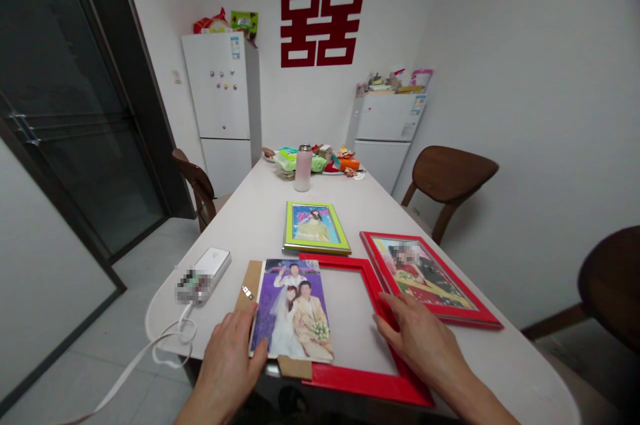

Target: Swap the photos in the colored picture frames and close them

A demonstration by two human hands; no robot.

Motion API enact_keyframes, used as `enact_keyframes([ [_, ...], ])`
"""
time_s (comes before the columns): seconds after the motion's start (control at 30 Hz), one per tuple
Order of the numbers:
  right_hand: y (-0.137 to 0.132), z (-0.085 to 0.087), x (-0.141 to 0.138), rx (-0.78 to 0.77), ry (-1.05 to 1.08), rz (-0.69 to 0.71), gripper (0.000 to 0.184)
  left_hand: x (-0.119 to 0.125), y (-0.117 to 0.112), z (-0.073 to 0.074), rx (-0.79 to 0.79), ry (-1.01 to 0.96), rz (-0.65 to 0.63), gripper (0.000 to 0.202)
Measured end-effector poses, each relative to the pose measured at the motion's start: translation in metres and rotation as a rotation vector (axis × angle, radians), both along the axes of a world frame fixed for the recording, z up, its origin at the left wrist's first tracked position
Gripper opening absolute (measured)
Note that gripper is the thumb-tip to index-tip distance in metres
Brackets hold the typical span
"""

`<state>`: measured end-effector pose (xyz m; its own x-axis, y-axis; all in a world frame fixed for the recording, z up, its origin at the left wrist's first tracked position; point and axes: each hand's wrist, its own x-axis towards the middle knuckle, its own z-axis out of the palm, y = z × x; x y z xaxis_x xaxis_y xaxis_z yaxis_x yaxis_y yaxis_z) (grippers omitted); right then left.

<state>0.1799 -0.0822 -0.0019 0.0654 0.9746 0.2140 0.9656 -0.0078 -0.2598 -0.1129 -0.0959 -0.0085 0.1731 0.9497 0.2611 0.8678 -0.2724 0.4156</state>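
Observation:
My left hand (pixel 231 348) holds a wedding photo (pixel 295 318) and the brown backing board (pixel 250 285) under it by their lower left side, thumb on the photo's edge. A small metal clip shows on the board. The photo and board overlap the left part of an empty red picture frame (pixel 370 382), through whose opening the white table shows. My right hand (pixel 413 332) is closed over the frame's right bar, its fingers across the red rim. Beyond the right hand lies a second red picture frame (pixel 480 313) with a photo in it.
A green picture frame (pixel 345 238) lies further back. At the left is a white power bank (pixel 216 265) with a white cable (pixel 125 372). A pink bottle (pixel 303 168) stands before a pile of snack packets (pixel 320 162). Wooden chairs (pixel 453 175) flank the table (pixel 250 225).

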Motion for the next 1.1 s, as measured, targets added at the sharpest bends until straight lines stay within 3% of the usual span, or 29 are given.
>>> enact_keyframes([
  [0.1, 0.006, 0.002, -0.019, 0.023, 0.297, 0.111, 0.039, 0.003, 0.002, 0.004, 0.04, 0.062, 0.01, 0.038],
  [0.27, 0.025, -0.01, -0.067, -0.289, 1.035, 0.127, 0.057, 0.026, -0.002, 0.005, 0.054, 0.012, -0.146, 0.05],
  [0.4, 0.032, -0.003, -0.09, -0.42, 1.336, 0.186, 0.041, 0.051, -0.003, -0.001, 0.034, -0.03, -0.318, 0.063],
  [0.5, 0.027, 0.021, -0.095, -0.331, 1.438, 0.224, 0.033, 0.063, 0.002, -0.001, 0.096, -0.109, -0.336, 0.067],
  [0.63, 0.016, 0.046, -0.094, -0.188, 1.499, 0.297, 0.041, 0.069, 0.01, 0.014, 0.225, -0.393, -0.305, 0.055],
  [0.7, 0.012, 0.043, -0.092, -0.137, 1.471, 0.21, 0.045, 0.073, 0.009, 0.025, 0.21, -0.607, -0.23, 0.045],
  [0.8, 0.01, 0.024, -0.085, -0.175, 1.507, -0.032, 0.055, 0.085, 0.002, 0.034, 0.087, -0.926, -0.097, 0.038],
  [0.87, 0.01, 0.014, -0.077, -0.203, 1.605, -0.061, 0.057, 0.092, -0.001, 0.034, -0.026, -1.065, -0.061, 0.037],
  [1.0, 0.014, 0.015, -0.047, -0.162, 1.62, 0.03, 0.051, 0.092, 0.004, 0.021, -0.176, -1.21, -0.13, 0.049],
  [1.1, 0.019, 0.02, -0.022, -0.238, 1.487, -0.027, 0.051, 0.08, 0.01, 0.01, -0.213, -1.069, -0.147, 0.053],
])
